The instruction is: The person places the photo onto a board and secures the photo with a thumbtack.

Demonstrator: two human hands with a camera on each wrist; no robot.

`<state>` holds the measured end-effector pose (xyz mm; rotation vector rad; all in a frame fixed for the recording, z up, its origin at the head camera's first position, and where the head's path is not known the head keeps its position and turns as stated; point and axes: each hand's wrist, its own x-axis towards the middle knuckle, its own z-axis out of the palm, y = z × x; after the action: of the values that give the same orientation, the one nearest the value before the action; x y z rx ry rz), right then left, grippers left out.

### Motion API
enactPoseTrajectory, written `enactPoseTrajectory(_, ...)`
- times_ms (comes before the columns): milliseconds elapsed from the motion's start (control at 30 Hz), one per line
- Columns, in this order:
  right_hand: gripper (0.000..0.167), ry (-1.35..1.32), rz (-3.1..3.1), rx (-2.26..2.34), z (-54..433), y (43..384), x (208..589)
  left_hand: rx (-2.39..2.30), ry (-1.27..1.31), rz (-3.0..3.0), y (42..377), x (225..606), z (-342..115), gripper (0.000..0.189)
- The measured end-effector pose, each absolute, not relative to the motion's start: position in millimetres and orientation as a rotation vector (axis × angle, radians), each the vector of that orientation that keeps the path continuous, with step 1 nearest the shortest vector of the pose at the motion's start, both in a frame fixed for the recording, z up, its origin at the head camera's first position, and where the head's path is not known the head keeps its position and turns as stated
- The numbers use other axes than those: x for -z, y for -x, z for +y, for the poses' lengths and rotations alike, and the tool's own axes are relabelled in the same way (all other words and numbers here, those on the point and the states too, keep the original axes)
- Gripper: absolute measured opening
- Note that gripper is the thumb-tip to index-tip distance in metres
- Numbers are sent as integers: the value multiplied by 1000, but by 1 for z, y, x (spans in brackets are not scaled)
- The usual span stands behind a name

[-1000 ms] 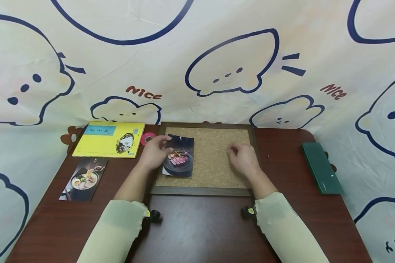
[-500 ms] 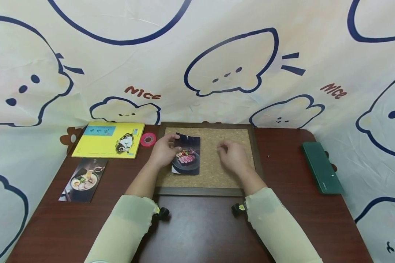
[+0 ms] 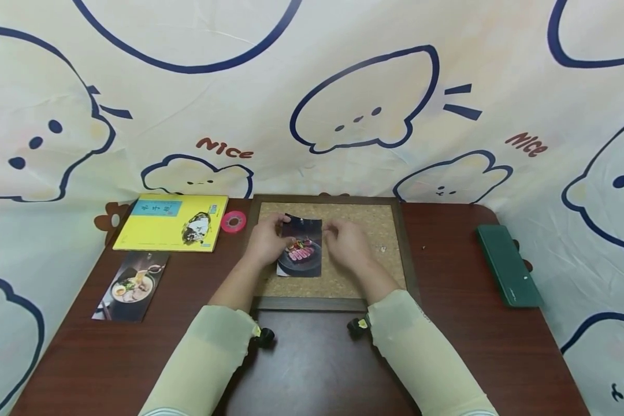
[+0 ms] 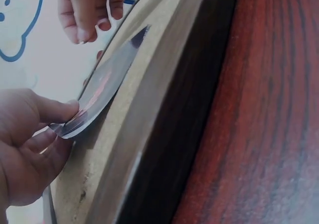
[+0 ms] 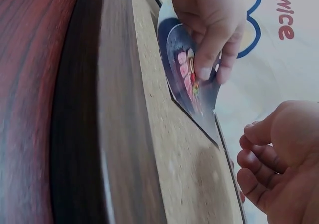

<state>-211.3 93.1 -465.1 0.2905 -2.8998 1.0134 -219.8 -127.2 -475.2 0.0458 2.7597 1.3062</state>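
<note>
My left hand [image 3: 267,240] pinches the left edge of a photo print [image 3: 303,257] of sliced meat on a dark plate. In the left wrist view the print [image 4: 107,82] bows as it slants over the corkboard [image 3: 343,286], its far corner close to the cork. At the print's upper right edge is my right hand [image 3: 348,242], fingers curled. In the right wrist view the thumb of the right hand [image 5: 281,159] meets its forefinger. A tiny pale thing [image 4: 82,42] shows at those fingertips in the left wrist view; its kind cannot be told.
Small clear bits [image 3: 382,249] lie on the cork at right. A yellow book [image 3: 161,228], a pink tape roll [image 3: 233,221] and a noodle-bowl photo [image 3: 132,286] lie at left on the brown table [image 3: 463,346]. A dark green case [image 3: 508,266] lies at the right edge.
My left hand has carried the meat photo to the right over the corkboard. My right hand has moved left to the photo's right edge, uncovering the small clear bits.
</note>
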Motion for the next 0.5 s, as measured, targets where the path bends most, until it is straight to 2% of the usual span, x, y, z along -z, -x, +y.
enactPoseTrajectory(500, 13, -325, -2944, -1056, 71, 233, 458, -1155, -149, 2787, 225, 482, -126, 49)
